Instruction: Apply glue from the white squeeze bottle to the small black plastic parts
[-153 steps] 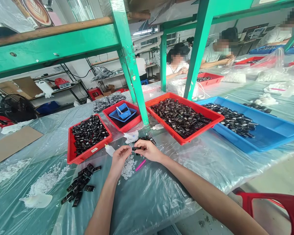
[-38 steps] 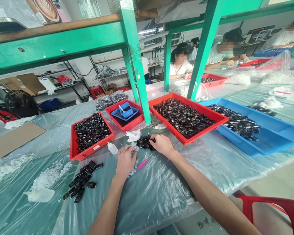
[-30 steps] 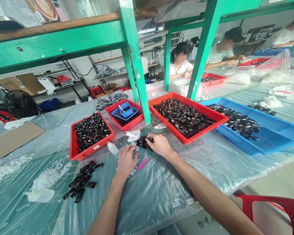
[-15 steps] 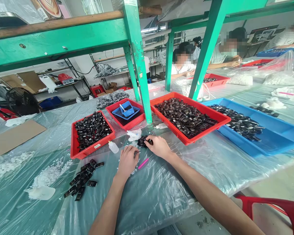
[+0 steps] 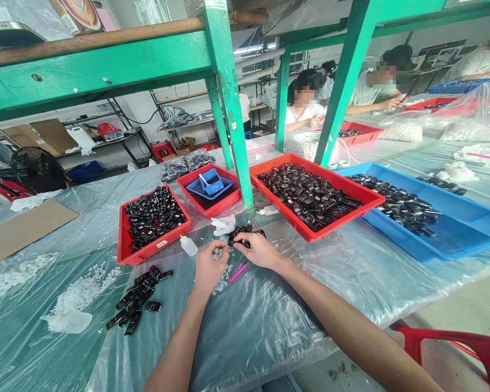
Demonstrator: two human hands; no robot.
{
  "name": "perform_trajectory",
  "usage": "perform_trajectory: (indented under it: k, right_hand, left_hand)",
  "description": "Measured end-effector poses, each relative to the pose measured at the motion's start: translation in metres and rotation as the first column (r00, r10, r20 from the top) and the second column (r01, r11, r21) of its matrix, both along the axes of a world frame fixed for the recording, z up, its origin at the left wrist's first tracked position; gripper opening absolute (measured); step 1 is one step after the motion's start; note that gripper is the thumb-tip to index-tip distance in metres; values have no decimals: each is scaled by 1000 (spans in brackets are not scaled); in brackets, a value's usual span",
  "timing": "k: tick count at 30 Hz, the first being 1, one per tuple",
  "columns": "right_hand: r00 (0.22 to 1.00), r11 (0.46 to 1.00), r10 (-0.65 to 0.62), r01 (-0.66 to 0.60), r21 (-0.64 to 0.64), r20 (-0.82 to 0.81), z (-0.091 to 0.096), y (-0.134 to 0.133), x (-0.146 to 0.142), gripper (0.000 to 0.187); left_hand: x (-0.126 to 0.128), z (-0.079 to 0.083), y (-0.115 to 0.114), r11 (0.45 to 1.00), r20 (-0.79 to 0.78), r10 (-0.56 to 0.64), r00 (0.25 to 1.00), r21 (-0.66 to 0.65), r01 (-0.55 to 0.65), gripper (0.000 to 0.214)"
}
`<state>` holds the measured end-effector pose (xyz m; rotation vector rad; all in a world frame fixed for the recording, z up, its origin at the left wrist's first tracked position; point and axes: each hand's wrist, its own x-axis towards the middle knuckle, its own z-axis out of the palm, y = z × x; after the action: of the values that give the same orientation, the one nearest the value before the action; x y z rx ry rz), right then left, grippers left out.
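Note:
My right hand (image 5: pixel 260 251) pinches a small black plastic piece (image 5: pixel 245 243) at the edge of a little heap of black pieces (image 5: pixel 233 233). Just left of it, my left hand (image 5: pixel 210 265) is closed in a pinch, thumb against forefinger; whatever is between them is too small to make out. The fingertips of both hands are close together. Small white plastic bits (image 5: pixel 221 282) lie scattered under and beside my left hand. A pink-handled tool (image 5: pixel 238 273) rests on the plastic sheet below my right hand.
Red trays of black pieces (image 5: pixel 153 215) (image 5: pixel 306 193) stand left and right, with a blue tray (image 5: pixel 465 223) farther right. A dropper bottle (image 5: pixel 188 245) and crumpled tissue (image 5: pixel 224 225) lie nearby. Black pieces (image 5: pixel 136 299) lie left. A green post (image 5: pixel 239 125) rises behind. Co-workers sit across.
My right hand has drawn a black piece left and down from the heap. My left hand has turned and lifted from the white bits, its thumb and forefinger now pinched near the right hand.

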<state>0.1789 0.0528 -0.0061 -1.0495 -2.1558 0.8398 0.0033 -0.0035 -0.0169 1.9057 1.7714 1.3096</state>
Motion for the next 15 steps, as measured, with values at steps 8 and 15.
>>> perform_trajectory:
  k: [8,15]
  right_hand:
    - [1000,1000,21,-21,0,-13,2,-4,-1,19]
    - [999,999,35,-36,5,19,2,-4,0,19]
  left_hand:
    - [3,-1,0,999,125,0,992,46,-6,10]
    - [4,3,-1,995,130,-33,991,96,21,15]
